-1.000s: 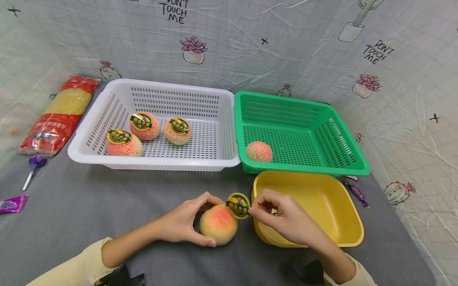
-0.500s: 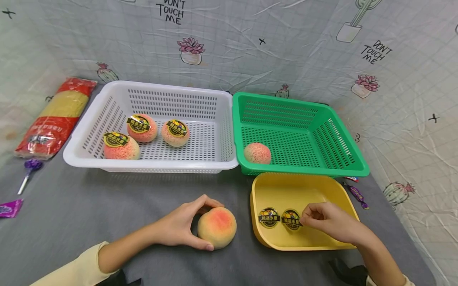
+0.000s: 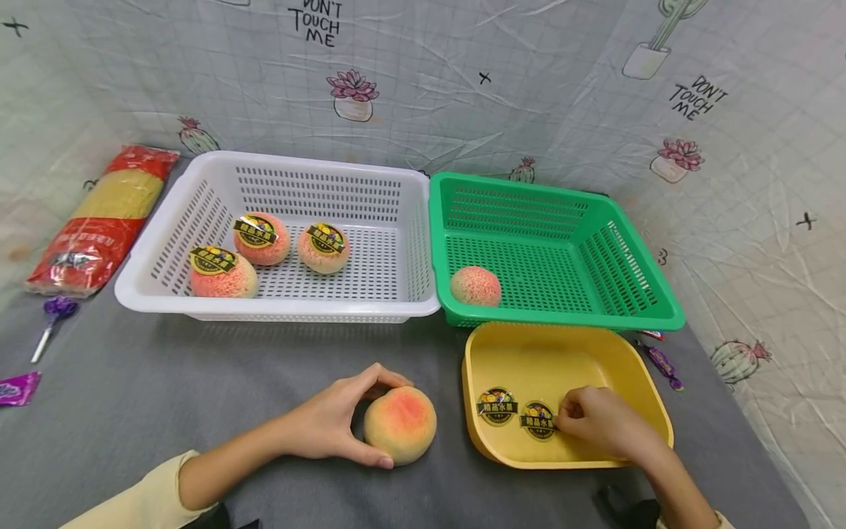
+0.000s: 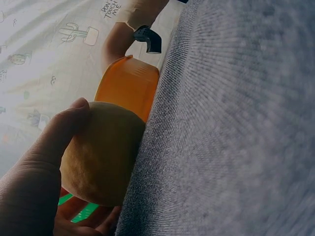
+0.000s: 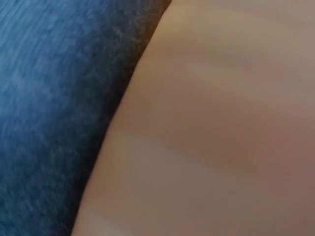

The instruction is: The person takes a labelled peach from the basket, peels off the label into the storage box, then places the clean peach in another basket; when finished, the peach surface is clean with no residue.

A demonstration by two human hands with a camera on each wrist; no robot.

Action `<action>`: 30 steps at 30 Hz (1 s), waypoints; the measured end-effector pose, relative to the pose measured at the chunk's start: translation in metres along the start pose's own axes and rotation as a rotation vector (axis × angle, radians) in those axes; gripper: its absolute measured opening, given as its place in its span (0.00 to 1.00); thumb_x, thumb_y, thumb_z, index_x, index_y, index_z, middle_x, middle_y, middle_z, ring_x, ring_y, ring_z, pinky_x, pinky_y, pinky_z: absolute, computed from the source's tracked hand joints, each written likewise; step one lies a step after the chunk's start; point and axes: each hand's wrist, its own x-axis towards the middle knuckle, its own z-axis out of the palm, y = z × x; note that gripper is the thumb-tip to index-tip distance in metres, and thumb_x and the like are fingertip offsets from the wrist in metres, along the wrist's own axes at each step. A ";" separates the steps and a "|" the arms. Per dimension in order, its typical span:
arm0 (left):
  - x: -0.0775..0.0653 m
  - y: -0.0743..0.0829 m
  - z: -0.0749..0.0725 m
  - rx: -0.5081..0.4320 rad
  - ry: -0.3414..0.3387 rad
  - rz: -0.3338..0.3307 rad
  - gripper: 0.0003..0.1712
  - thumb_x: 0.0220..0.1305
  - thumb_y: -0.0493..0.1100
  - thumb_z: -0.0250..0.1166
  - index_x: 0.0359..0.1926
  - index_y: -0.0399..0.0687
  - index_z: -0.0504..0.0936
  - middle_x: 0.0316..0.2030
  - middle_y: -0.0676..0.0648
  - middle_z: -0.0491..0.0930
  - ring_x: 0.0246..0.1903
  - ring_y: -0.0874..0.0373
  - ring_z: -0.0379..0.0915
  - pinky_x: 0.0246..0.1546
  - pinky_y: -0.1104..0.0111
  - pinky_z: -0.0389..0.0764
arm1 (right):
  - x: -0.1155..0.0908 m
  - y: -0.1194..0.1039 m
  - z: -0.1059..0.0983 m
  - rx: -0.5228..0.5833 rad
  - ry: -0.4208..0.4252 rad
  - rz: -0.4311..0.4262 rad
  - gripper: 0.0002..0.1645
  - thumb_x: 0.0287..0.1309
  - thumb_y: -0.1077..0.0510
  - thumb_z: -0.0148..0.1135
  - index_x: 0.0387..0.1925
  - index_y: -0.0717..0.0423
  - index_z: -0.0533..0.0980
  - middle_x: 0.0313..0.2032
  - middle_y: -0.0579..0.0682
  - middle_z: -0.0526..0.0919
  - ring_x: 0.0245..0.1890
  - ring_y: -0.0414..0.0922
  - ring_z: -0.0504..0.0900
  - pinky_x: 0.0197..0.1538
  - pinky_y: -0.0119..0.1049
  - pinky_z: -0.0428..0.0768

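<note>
On the grey cloth, my left hand (image 3: 333, 422) grips a smooth peach (image 3: 400, 426) from its left side, thumb in front and fingers behind. The left wrist view shows that peach (image 4: 103, 152) close up, with the thumb along its side. Inside the yellow basin (image 3: 471, 382), my right hand (image 3: 604, 422) pinches the right edge of a round black-and-gold sticker (image 3: 538, 422). Another such sticker (image 3: 497, 406) lies to its left on the basin floor. Skin and blurred cloth fill the right wrist view, so the fingertips are hidden there.
A white basket (image 3: 370, 303) at the back holds 3 stickered peaches. Beside it, a green basket (image 3: 615, 319) holds one peach (image 3: 475, 286) without a visible sticker. A red-and-yellow packet (image 3: 102, 220), a lollipop (image 3: 53, 316) and a purple wrapped sweet (image 3: 18, 388) lie at left.
My right hand has carried the sticker from beside the peach rightward into the yellow basin, then slightly lower there. The left hand keeps its grip on the peach.
</note>
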 end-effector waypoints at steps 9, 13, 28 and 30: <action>-0.002 0.002 0.002 0.030 -0.003 0.000 0.40 0.47 0.52 0.76 0.58 0.53 0.65 0.55 0.53 0.72 0.51 0.60 0.72 0.51 0.66 0.73 | -0.002 -0.031 -0.005 0.028 0.168 0.055 0.14 0.54 0.52 0.69 0.20 0.48 0.73 0.18 0.38 0.71 0.19 0.36 0.67 0.24 0.31 0.67; -0.003 0.004 -0.003 0.086 -0.010 0.037 0.43 0.46 0.55 0.76 0.59 0.47 0.65 0.57 0.48 0.70 0.52 0.59 0.71 0.51 0.65 0.73 | 0.006 -0.054 -0.002 0.172 0.318 -0.126 0.09 0.52 0.56 0.70 0.28 0.52 0.76 0.23 0.38 0.74 0.22 0.35 0.71 0.26 0.31 0.73; 0.010 0.043 -0.078 0.683 0.478 0.250 0.14 0.59 0.48 0.69 0.39 0.43 0.81 0.50 0.44 0.76 0.50 0.48 0.69 0.49 0.63 0.68 | 0.016 -0.131 0.031 0.421 0.136 -0.573 0.45 0.45 0.55 0.76 0.64 0.50 0.64 0.61 0.51 0.64 0.58 0.48 0.68 0.53 0.42 0.75; 0.007 0.042 -0.085 0.750 0.519 0.225 0.14 0.53 0.41 0.72 0.40 0.41 0.82 0.48 0.43 0.77 0.49 0.48 0.69 0.47 0.60 0.68 | 0.015 -0.138 0.035 0.330 0.110 -0.529 0.48 0.43 0.54 0.77 0.66 0.48 0.62 0.64 0.52 0.61 0.60 0.49 0.66 0.55 0.45 0.73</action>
